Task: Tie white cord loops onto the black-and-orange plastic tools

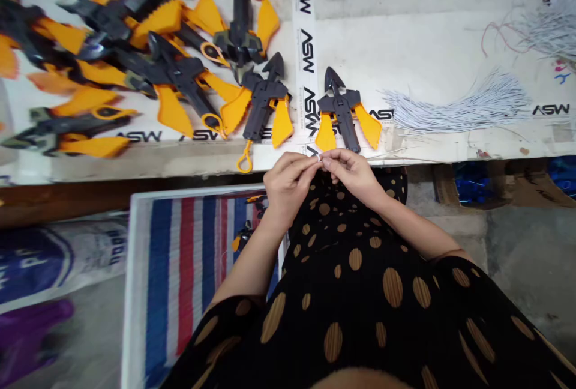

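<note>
The winged toys (344,111) look smooth plastic, the wire bundle (468,107) plastic-coated, the dress (360,287) matt cloth.

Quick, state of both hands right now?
Left hand: closed, pinching a tiny white bit.
Right hand: closed in a pinch at the same bit; can't tell whether it grips it.

"What can be read on the table (387,47)?"
"'ASW', repeated along the edge strip (522,110), and sideways on the crossing strip (308,17); smaller print is illegible."
"And the sack (96,269)?"
"Its lettering cannot be made out."
</note>
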The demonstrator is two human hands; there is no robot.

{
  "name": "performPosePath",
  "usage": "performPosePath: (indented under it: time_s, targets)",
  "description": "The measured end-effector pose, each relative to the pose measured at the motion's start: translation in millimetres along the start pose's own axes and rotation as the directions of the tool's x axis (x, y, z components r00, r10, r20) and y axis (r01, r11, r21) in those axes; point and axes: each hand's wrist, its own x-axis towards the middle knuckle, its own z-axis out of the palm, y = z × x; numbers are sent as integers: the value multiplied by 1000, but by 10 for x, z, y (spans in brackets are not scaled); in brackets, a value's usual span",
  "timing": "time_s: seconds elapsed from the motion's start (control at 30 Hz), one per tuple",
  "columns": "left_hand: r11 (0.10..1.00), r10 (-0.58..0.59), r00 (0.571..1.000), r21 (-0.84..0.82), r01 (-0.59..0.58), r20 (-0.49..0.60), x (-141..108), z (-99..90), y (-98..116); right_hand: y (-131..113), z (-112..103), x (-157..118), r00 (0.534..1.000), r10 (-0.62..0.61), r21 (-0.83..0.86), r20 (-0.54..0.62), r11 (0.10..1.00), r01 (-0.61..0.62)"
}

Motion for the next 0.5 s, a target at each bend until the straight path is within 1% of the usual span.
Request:
performPosePath:
  time_s: [0.03, 0.07, 0.13, 0.2, 0.27, 0.33, 0.37, 0.4, 0.43, 0.47, 0.5]
  targets:
    - [990, 105, 994, 91, -107, 29, 4, -16, -41, -26, -34, 6, 1000, 26, 10, 17, 1000, -26]
    - [967, 190, 979, 160, -200, 74, 7, -33, -85, -49, -62, 11, 998, 52, 18, 28, 998, -53]
    - [911, 301, 940, 242, -334, 163, 11, -65, -172, -81, -96, 20, 994, 100, 27, 34, 995, -101]
    - [871, 362, 910, 276, -408, 202, 10, -88, -238, -93, -108, 29, 990, 138, 27, 33, 990, -139]
    - [861, 393, 900, 269, -433, 190, 6, -95, -264, -93, -111, 36, 986, 159, 24, 47, 987, -160]
    - [883, 389, 910, 224, -413, 142, -4, -80, -237, -86, -110, 38, 984, 160, 26, 79, 986, -162]
    - [906, 365, 924, 187, -380, 114, -10, -64, -203, -81, -108, 36, 984, 152, 27, 95, 988, -155]
    - [936, 314, 946, 140, -323, 80, -16, -44, -159, -74, -105, 31, 984, 138, 24, 110, 990, -141]
    - [969, 230, 972, 81, -233, 45, -21, -20, -110, -67, -102, 24, 986, 118, 16, 120, 993, -120]
    - [994, 109, 994, 0, -109, 23, -24, 6, -61, -61, -98, 15, 988, 89, -3, 123, 996, -89]
    - [993, -41, 999, -110, 44, 31, -24, 33, -17, -55, -95, 4, 992, 46, -37, 116, 998, -42]
